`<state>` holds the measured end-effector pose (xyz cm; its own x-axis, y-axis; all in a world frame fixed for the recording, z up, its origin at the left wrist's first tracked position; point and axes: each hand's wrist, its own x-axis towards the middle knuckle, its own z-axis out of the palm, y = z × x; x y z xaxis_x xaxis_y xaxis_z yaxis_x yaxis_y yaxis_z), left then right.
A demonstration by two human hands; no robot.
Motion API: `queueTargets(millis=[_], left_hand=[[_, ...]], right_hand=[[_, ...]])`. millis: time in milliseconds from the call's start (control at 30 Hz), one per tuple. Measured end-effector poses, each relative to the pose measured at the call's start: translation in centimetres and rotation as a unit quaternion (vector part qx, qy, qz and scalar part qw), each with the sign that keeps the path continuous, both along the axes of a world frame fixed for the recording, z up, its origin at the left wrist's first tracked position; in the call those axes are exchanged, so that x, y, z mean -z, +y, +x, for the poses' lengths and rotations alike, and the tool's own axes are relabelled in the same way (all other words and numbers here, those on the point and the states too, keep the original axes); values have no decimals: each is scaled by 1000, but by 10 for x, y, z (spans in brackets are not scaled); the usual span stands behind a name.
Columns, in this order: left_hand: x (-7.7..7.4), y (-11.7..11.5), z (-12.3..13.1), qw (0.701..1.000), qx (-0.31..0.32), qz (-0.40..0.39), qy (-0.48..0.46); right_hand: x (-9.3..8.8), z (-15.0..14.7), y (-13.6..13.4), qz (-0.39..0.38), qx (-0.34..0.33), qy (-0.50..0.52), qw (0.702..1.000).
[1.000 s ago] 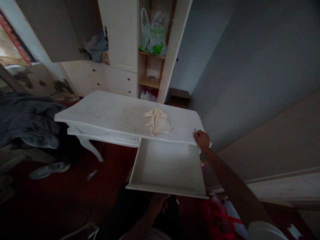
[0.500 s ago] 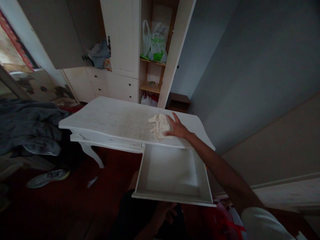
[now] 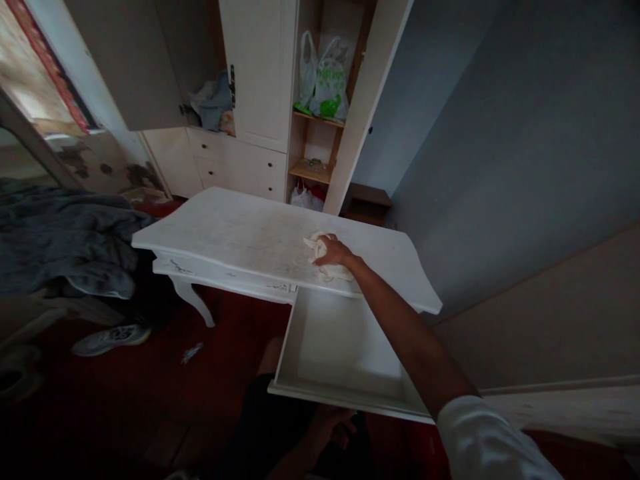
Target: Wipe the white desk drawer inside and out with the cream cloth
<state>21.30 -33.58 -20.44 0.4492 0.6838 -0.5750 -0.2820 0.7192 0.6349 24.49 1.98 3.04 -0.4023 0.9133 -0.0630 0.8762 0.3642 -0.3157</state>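
Since the earlier frames, the right hand has moved from the counter corner onto the cloth and now clenches it. Gather all loose folds into the palm. The cloth is cream, crumpled and soft, and lies near the counter's front edge above the open drawer. The left hand is in shadow, so its grip cannot be told.

no text is legible; green print on the plastic bag blurs.
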Motion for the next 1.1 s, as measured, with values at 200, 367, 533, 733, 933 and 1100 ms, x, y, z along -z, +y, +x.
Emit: queueTargets(millis=[200,367,533,733,933,1100], left_hand=[[-6,0,-1,1000,-5,-10,5],[-14,0,-3,1000,-12,-8,5],[-14,2,-4,1000,-12,-20,20],[-23,-2,-7,999,-39,-5,-5],[-34,-1,-5,997,-58,-28,-34],[-33,-2,-2,996,-83,-15,-33]], right_hand=[[8,19,-45,101,-87,74,988],[11,41,-105,127,-137,146,971],[26,72,-173,110,-155,252,949],[73,121,-223,43,-51,223,973],[104,161,-218,53,187,118,974],[115,165,-196,113,301,111,940]])
